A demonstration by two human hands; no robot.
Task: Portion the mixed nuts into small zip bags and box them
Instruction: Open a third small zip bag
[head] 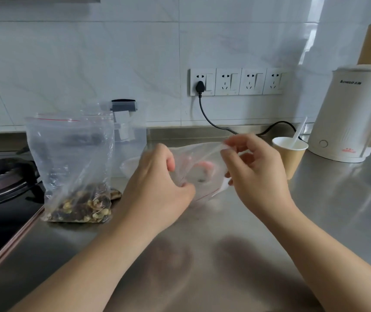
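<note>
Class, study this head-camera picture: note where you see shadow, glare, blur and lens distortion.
Head view: soft shadows of both arms fall on the steel counter; window glare streaks the wall tiles; the small zip bag is motion-blurred; wide-angle bending tilts the kettle.

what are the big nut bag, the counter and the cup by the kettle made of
Big nut bag: thin clear plastic film, going by its creases and see-through sides, with a red zip line on top.
Counter: looks like brushed stainless steel; grey, with soft blurred reflections.
Cup: probably paper, matte brown outside and white inside, with a rolled rim.
</note>
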